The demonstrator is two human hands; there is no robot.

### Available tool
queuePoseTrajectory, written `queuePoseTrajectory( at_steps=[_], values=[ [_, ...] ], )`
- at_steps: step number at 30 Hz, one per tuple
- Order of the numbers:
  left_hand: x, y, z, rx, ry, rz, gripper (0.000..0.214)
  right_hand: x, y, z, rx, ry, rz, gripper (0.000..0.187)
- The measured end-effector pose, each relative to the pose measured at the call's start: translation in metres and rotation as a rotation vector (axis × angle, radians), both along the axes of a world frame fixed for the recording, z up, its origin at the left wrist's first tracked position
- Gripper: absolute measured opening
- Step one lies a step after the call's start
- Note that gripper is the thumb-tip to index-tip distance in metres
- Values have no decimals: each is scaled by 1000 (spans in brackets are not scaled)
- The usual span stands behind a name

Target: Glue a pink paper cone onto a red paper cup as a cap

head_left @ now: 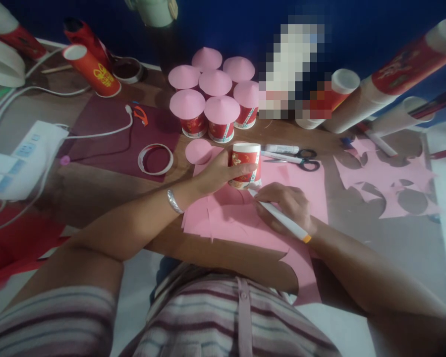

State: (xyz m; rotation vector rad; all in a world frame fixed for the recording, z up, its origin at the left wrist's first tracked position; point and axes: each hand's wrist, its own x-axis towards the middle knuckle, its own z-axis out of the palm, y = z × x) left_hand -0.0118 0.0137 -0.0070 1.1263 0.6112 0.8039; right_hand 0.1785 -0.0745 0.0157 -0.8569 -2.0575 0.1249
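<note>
My left hand [223, 173], with a silver bracelet at its wrist, is closed around a red paper cup [241, 161] with a white rim. The cup stands on a stack of pink paper sheets [297, 193]. In my right hand [286, 206] is a white pen [286, 223] with an orange end. Its tip is at the foot of the cup, on the paper. Just behind my left hand lies a pink paper disc [198, 151]. Behind the cup are black-handled scissors [310, 161] and a white tube [280, 148].
Several red cups topped with pink paper cones [222, 110] stand at the back. A pink sheet with round holes [386, 181] lies right, near cardboard tubes [364, 106]. Left are a cardboard ring [155, 159], a white cable [104, 134], a power strip [26, 163] and a red-orange cup [96, 74].
</note>
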Motion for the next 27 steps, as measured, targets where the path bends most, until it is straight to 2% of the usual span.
queuePoseTrajectory(
  at_steps=[8,27],
  values=[
    [-1,0,0,-41,-38,-28,41,0,0,1,19,-13,-2,18],
    [0,0,0,-17,1,-7,45,-1,0,1,24,-12,-17,16]
  ],
)
